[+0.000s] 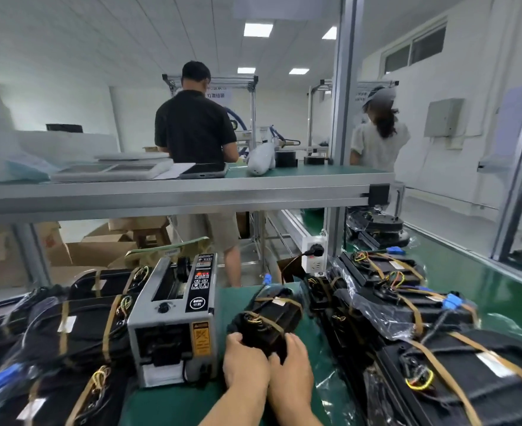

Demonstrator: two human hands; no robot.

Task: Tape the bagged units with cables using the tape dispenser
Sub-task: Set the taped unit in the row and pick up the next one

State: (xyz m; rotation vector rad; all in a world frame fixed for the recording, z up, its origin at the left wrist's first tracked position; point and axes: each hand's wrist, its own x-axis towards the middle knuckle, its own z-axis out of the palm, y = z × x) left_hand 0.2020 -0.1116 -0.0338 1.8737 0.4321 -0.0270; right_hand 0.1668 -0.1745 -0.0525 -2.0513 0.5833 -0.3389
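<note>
Gripping black bagged cabled unit (269, 321), left hand (244, 361) and right hand (293, 364) curled round it; probably well along, taped piles (69, 330) flanking grey tape dispenser (173, 321).

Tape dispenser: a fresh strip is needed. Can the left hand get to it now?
Probably yes: the tape dispenser stands just beside the left hand, nothing between them, though that hand grips the bagged unit.

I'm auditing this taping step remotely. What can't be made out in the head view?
Near end of the held bagged unit: covered by the left hand and right hand.
Tape dispenser outlet: too dark to tell whether a strip waits.
Dispenser panel text: too small, blurred.
Taped stacks either side: cut by frame edges.
</note>
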